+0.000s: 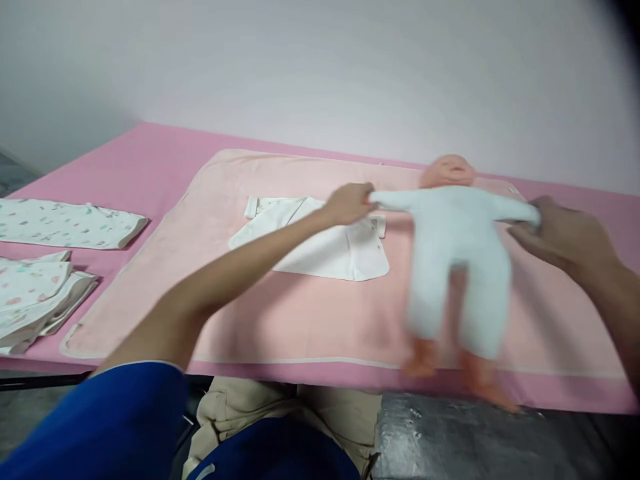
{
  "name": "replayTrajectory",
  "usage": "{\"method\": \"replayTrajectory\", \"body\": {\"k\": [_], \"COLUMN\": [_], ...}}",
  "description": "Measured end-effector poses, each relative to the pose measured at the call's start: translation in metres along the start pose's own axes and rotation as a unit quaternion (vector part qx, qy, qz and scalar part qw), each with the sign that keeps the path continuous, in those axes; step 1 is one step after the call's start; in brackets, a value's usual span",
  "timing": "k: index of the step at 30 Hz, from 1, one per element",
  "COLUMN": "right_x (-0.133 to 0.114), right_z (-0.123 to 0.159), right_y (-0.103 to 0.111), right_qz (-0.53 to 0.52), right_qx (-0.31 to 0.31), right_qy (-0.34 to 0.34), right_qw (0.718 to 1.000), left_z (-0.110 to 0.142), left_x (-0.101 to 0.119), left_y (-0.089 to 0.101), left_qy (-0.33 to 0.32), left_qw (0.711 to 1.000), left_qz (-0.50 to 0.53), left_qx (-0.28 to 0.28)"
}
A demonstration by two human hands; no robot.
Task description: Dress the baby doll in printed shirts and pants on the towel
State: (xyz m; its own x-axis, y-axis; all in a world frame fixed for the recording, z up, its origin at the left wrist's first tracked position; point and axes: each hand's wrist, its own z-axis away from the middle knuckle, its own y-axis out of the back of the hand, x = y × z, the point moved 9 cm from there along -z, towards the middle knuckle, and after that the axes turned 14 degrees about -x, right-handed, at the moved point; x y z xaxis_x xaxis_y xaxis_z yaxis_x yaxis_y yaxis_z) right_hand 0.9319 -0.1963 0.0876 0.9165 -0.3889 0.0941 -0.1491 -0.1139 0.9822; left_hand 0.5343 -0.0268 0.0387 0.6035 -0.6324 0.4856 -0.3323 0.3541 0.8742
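A baby doll in a pale blue one-piece is held up by its two arms over a light pink mat; it is blurred by motion. My left hand is closed on the end of the doll's arm on the left side. My right hand is closed on the doll's other arm. The doll's bare feet hang near the mat's front edge. A white baby shirt lies spread flat on the mat, just left of the doll and under my left hand.
The mat lies on a pink-covered table against a white wall. Folded patterned baby clothes and a second stack lie at the table's left end. My knees and a dark floor show below the front edge.
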Motion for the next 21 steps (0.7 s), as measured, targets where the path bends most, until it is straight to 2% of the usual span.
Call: {"method": "replayTrajectory", "body": {"k": [1,4,7,9,12,16,18,21], "right_x": [-0.034,-0.152,-0.247,-0.288,-0.319,-0.330,-0.328,-0.340], "right_z": [-0.003,-0.001,0.002,0.001,0.000,0.017,0.030,0.048], "right_y": [-0.006,-0.004,-0.007,-0.015,-0.039,-0.071,-0.075,-0.057], "right_qz": [0.008,0.003,-0.021,-0.043,-0.069,-0.042,-0.014,-0.015], "right_qx": [-0.048,-0.077,-0.072,-0.070,-0.097,-0.114,-0.087,-0.042], "right_qy": [0.030,0.144,0.211,0.240,0.254,0.270,0.246,0.203], "right_qw": [0.998,0.987,0.975,0.967,0.960,0.955,0.965,0.978], "left_z": [0.022,0.083,0.130,0.150,0.168,0.180,0.187,0.200], "left_x": [-0.025,-0.092,-0.145,-0.171,-0.201,-0.223,-0.220,-0.197], "left_y": [0.024,0.073,0.091,0.093,0.085,0.068,0.063,0.059], "left_qy": [0.036,0.144,0.236,0.266,0.278,0.232,0.193,0.130], "left_qw": [0.999,0.988,0.970,0.961,0.958,0.969,0.975,0.975], "left_qz": [-0.004,-0.029,-0.026,-0.022,-0.020,-0.048,-0.084,-0.130], "left_qx": [0.017,0.043,0.059,0.068,0.071,0.062,0.076,0.124]}}
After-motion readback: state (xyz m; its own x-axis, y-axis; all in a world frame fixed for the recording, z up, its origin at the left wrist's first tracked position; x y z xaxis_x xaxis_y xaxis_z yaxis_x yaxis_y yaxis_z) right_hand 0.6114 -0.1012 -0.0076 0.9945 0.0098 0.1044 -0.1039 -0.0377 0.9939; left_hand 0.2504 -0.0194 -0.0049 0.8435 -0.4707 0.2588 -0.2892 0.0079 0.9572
